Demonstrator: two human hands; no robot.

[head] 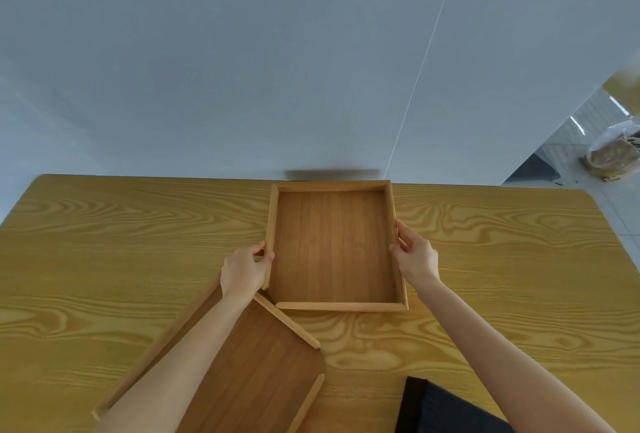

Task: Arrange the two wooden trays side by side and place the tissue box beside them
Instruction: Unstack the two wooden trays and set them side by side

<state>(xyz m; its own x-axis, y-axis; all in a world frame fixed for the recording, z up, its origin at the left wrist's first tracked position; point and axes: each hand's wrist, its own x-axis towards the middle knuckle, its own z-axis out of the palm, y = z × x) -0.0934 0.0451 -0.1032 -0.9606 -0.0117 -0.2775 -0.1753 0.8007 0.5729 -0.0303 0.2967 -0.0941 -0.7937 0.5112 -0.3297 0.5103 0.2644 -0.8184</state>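
Left hand (245, 268) and right hand (414, 254) clasping opposite long rims of a rigid, likely light wooden tray (334, 247) between them on the counter (485, 259), second tray (256, 370) angled under the left forearm.

No readable text, label, brand, number or sign anywhere: none on the wooden tray (332, 245) gripped between the left hand (245, 270) and the right hand (415, 254), none on the second tray (256, 373) under the left forearm, none on the table (485, 259) around them.
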